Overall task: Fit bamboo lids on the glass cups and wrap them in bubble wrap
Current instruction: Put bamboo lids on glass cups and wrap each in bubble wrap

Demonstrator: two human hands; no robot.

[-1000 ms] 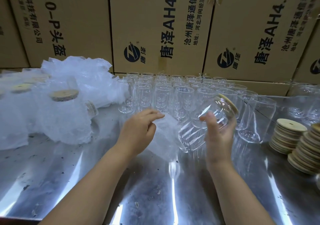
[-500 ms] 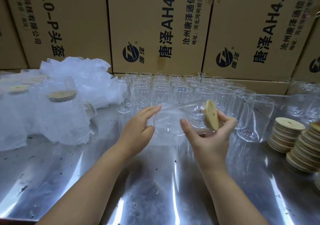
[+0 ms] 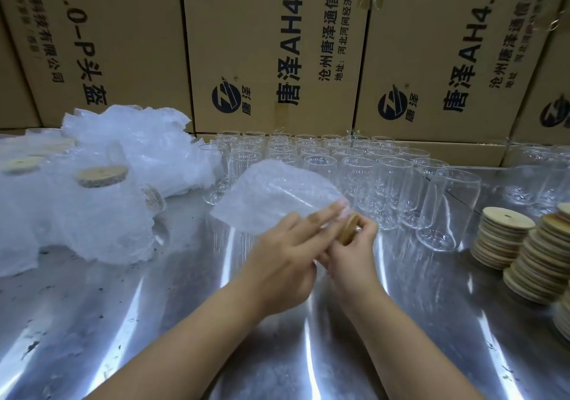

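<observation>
Nearest the camera the shiny metal table (image 3: 191, 332) lies under both forearms, which meet above its middle. The left hand (image 3: 287, 254) lies flat, fingers straight and together, pressing the bubble wrap (image 3: 262, 190) along the side of the glass cup (image 3: 320, 193). The right hand (image 3: 351, 254) has thumb and fingers curled round the bamboo lid (image 3: 348, 229), pinching it at the cup's mouth. The cup is held on its side just above the table, lid end toward the person, its body dimly visible through the sheet, whose loose end sticks out to the left beyond the base.

The step in hand looks like the wrapping of a cup that already has its lid. The next move probably calls for turning the cup by the lid end while the flat palm keeps the sheet tight, then tucking in the loose end; slack would let the sheet spring open.

Further off, the lid stacks (image 3: 505, 239) rise at the right and the wrapped cups (image 3: 92, 208) pile up at the left. Between them the bare cups (image 3: 364, 168) stand in rows, lidless. Cardboard boxes (image 3: 271, 45) wall off the back
</observation>
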